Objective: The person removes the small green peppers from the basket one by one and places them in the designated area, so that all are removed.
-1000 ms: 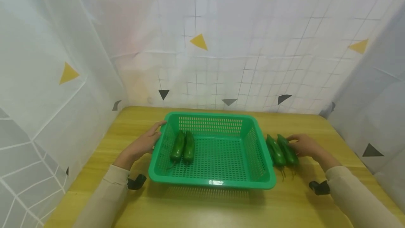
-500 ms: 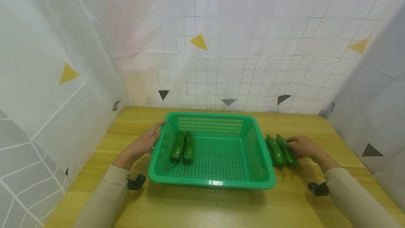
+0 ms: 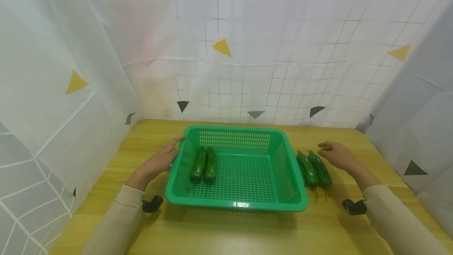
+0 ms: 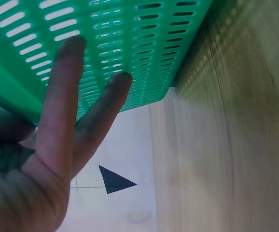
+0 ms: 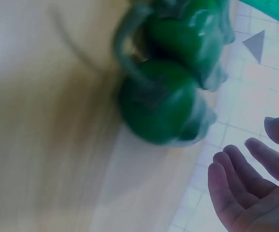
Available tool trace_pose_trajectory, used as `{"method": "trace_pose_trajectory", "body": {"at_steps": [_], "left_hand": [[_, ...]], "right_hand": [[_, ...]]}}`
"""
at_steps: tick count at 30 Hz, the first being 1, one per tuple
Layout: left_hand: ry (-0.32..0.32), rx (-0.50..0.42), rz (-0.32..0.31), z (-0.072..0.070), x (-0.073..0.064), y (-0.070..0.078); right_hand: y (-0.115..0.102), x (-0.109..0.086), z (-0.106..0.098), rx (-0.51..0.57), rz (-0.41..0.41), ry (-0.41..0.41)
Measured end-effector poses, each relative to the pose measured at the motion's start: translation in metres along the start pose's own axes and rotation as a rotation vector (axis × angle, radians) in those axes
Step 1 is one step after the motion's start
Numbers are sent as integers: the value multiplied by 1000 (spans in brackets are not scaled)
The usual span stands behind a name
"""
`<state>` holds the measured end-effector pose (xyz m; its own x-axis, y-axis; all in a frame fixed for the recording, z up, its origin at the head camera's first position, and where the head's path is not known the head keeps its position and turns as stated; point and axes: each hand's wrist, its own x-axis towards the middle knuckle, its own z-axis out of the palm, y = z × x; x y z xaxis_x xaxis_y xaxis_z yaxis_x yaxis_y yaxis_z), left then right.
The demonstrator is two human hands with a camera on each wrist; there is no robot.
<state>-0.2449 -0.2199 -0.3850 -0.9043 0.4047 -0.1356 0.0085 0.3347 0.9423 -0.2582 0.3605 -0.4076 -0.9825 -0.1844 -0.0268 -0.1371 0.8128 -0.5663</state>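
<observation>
L hand (image 3: 159, 161) is resting at the left side of the green basket (image 3: 237, 206). Two fingers (image 4: 57, 111) are showing straight & spread, w/ tips lying at the outside of the slotted wall; can't tell if the others are hooking the rim.

R hand (image 3: 337, 157) is hovering near the table peppers (image 3: 321, 171), holding nothing; its fingers are curving loosely, w/ thumb standing apart from them & a gap showing btwn fingertips and nearest pepper.

Said peppers, at least two, are lying side by side just beside the basket's right wall, stems pointing twd the person; can't tell if more are hiding behind the rim. Two basket peppers (image 3: 210, 166) are lying side by side nr the inner left wall, stems likewise.

Black wrist devices (image 3: 152, 204) are sitting by both beige sleeves (image 3: 116, 215). Basket is standing upright on the wood table (image 3: 226, 237); a patterned white sheet (image 3: 262, 19) is hanging behind.
</observation>
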Motion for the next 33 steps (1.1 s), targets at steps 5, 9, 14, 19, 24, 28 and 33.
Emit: {"method": "trace_pose_trajectory", "body": {"at_steps": [5, 9, 14, 19, 24, 28, 33], "left_hand": [[-3, -6, 4, 0, 1, 0], [0, -8, 1, 1, 1, 0], [6, -12, -6, 1, 2, -1], [9, -17, -8, 2, 1, -1], [7, -14, -7, 1, 1, 0], [1, -14, -7, 0, 0, -1], [2, -18, -13, 1, -1, 0]], "right_hand": [[-12, 3, -4, 10, -13, 8], [-20, 6, -8, 1, -45, 29], [-31, 10, -13, 11, -62, 37], [-46, 17, -19, 10, -71, 33], [-61, 23, -21, 24, -110, 40], [-71, 28, -23, 70, -129, 28], [-85, 32, -26, 120, -137, 8]]}}
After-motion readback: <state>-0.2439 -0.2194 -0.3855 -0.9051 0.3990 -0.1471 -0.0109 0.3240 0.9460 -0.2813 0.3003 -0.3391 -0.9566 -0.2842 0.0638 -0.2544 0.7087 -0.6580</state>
